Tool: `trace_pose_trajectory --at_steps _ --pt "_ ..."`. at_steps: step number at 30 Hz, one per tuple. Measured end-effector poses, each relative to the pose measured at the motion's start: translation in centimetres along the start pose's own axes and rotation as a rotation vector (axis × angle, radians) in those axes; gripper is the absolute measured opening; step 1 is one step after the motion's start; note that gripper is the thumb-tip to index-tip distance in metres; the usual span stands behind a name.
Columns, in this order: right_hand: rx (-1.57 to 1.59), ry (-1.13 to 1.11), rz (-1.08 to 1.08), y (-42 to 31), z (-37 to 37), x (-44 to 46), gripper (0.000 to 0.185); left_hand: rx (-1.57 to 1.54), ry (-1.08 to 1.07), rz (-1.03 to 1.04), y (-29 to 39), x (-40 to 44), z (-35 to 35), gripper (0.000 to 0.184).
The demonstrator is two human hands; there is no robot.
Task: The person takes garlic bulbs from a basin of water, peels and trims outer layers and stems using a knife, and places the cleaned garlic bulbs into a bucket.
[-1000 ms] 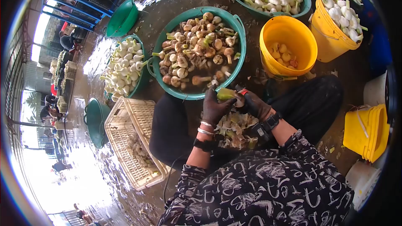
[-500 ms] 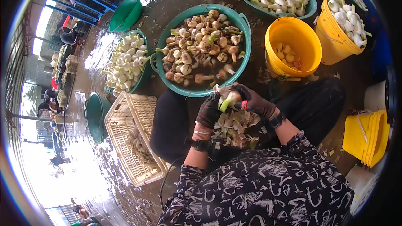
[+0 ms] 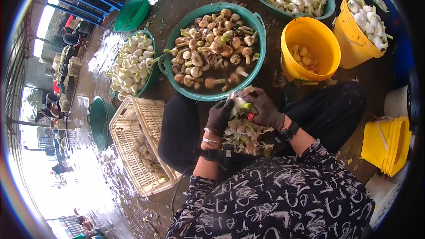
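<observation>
A garlic bulb (image 3: 239,107) with a green stem and loose skin is between my two gloved hands, above my lap. My left hand (image 3: 219,118) has its fingers closed around the bulb's left side. From the other side my right hand (image 3: 265,109) grips the bulb and its peeling skin, with a red band showing at the thumb. Much of the bulb is hidden by the fingers. Under the hands lies a heap of papery garlic skins (image 3: 248,136). Just ahead stands a green tub (image 3: 260,68) of unpeeled, brownish garlic in murky water.
White garlic fills a left tub (image 3: 152,77), a far tub (image 3: 332,6) and a yellow bucket (image 3: 347,46). Another yellow bucket (image 3: 287,57) holds a few cloves. A cream crate (image 3: 128,163) with skins leans at my left knee. Other people (image 3: 71,37) sit far left.
The bulb has turned in my hands, and its skin now hangs looser at the top. My right hand has shifted slightly left and down, closer to my left hand.
</observation>
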State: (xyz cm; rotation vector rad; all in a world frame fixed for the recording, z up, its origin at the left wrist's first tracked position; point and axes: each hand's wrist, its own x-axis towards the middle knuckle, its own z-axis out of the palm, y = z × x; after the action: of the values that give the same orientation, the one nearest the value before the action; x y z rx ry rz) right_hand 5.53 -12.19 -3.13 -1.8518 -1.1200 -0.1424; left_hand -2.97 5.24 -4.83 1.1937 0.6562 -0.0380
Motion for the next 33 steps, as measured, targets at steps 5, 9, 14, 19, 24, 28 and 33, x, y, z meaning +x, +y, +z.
trace_pose_trajectory --at_steps 5,9,14,19,24,28,33 --pt "0.295 -0.105 0.166 1.9 1.6 -1.5 0.036 0.072 -0.039 0.071 0.2 -0.1 1.0 0.026" --pt "0.572 0.264 0.605 4.0 2.9 -2.1 0.009 0.190 -0.166 0.244 -0.5 -1.0 1.1 0.023" --pt "1.077 0.287 0.755 5.8 1.0 -1.4 0.017 0.794 -0.556 0.070 0.5 -3.5 1.8 0.029" --pt "1.109 -0.084 0.562 4.0 -0.6 -0.7 0.027 0.319 -0.054 0.152 0.2 -1.8 2.0 0.035" --pt "1.156 -0.150 0.397 3.9 0.5 -0.8 0.024 0.324 -0.349 0.092 1.1 -0.3 1.0 0.026" --pt "1.062 -0.171 0.739 4.4 0.8 -1.6 0.021 0.427 -0.137 0.197 -0.3 -0.2 2.0 0.021" --pt "0.999 0.190 0.876 6.1 0.9 -1.9 0.016 0.681 -0.145 0.495 -0.1 -3.7 2.6 0.015"
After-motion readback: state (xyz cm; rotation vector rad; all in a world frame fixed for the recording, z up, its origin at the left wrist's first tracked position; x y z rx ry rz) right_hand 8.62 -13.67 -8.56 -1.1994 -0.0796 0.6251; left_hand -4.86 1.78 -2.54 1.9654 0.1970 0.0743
